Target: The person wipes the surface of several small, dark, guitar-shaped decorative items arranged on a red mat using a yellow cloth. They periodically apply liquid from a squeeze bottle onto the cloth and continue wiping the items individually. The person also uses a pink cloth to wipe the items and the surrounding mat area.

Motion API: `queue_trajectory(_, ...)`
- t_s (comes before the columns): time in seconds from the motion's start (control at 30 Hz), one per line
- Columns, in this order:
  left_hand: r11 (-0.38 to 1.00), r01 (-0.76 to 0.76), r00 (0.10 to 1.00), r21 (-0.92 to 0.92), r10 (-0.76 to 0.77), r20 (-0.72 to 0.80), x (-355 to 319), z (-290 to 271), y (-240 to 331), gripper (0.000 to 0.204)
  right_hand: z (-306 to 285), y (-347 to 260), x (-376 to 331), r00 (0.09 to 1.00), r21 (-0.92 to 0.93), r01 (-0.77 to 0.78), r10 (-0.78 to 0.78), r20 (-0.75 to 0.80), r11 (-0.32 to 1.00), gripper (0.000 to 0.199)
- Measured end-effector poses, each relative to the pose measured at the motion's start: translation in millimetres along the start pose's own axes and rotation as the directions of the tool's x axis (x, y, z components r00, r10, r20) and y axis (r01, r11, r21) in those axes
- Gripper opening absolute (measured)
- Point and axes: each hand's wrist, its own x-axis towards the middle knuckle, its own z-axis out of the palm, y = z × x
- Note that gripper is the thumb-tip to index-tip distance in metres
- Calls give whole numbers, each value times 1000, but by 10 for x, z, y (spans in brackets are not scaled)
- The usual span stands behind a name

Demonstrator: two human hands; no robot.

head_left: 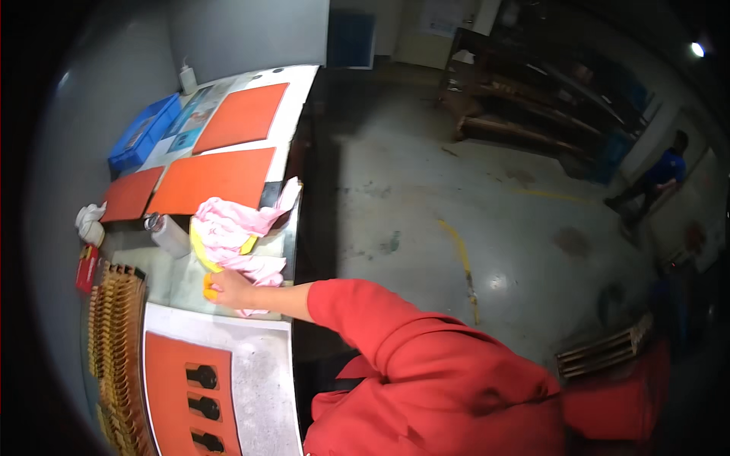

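Observation:
My right hand [230,290] reaches left over the bench from a red sleeve. Its fingers are closed around a small orange-yellow piece [208,287] whose kind I cannot make out. Right beside the hand lie crumpled pink cloths [228,226], with a yellow edge [199,247] showing under them. A pale bottle with a metallic cap [169,235] tilts in the picture, left of the cloths. Nearer, an orange mat [166,380] carries black key-shaped pieces [204,407] in orange surrounds. My left hand is out of sight.
Brass-coloured pieces [114,334] stand in a dense row along the left. Further off are orange mats [217,178], a blue crate [144,131] and a white squeeze bottle [187,78]. A red box [87,267] sits by the wall. A person in blue [660,178] is far right.

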Motion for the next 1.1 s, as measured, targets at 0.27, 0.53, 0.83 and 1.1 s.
queue_trajectory(0.27, 911, 170, 983, -375, -186, -7, 53, -252, -24, 76, 3, 423, -145, 928, 664, -298, 372, 33, 686, 17)
queue_trajectory(0.53, 894, 312, 949, -321, -307, 67, -462, 13, -220, 82, -306, 232, -82, 986, 380, -161, 131, 104, 911, 7)
queue_trajectory(0.83, 909, 341, 926, -242, -279, 255, -570, -103, -540, 98, -377, 208, -6, 981, 303, -196, 188, 54, 933, 8)
queue_trajectory(1.1, 990, 139, 965, 11, -138, 225, -453, -330, -335, 51, -370, 117, -134, 989, 218, -143, 146, 3, 965, 11)
